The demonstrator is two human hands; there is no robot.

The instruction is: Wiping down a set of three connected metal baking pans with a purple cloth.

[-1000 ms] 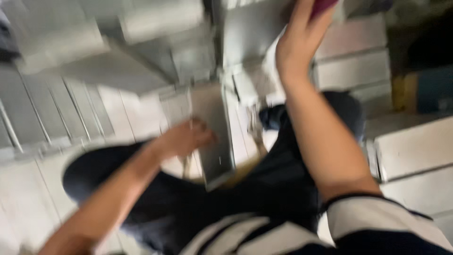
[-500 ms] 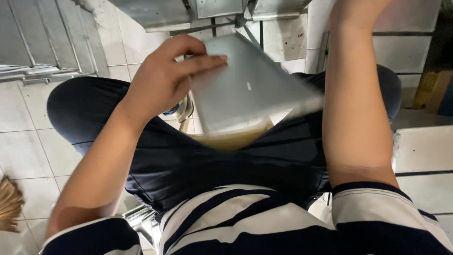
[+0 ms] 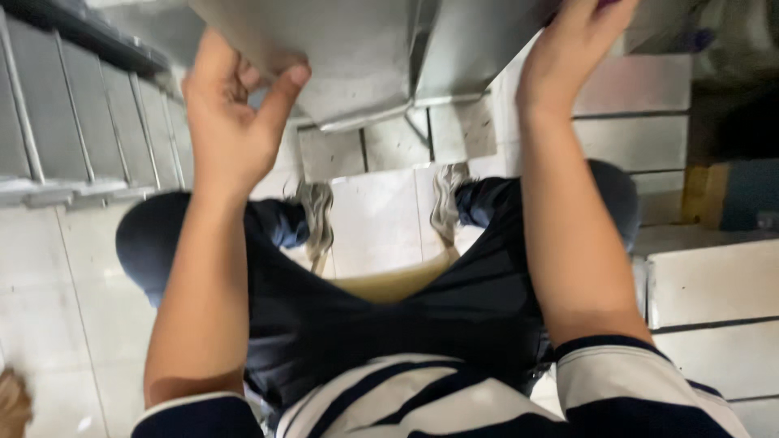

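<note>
My left hand (image 3: 235, 105) is raised at the upper left, fingers curled and thumb out, gripping the near edge of a flat grey metal tray (image 3: 341, 57) that fills the top middle. My right hand (image 3: 568, 49) reaches up at the top right against a second grey metal panel (image 3: 471, 49). Its fingertips run out of the frame beside a small purple thing (image 3: 610, 4), so its grip is hidden. Both forearms rise from striped sleeves over my lap in dark trousers (image 3: 406, 308).
I sit on a yellowish seat (image 3: 389, 284), with my two shoes (image 3: 312, 211) on pale floor tiles (image 3: 373, 211). A grey ribbed metal rack (image 3: 73, 122) stands at the left. White tiled steps (image 3: 706, 284) and a dark blue box (image 3: 746, 195) are at the right.
The metal tray that my left hand held over my lap has gone up to the top of the view. The view has tilted, so my feet and the floor show between my knees.
</note>
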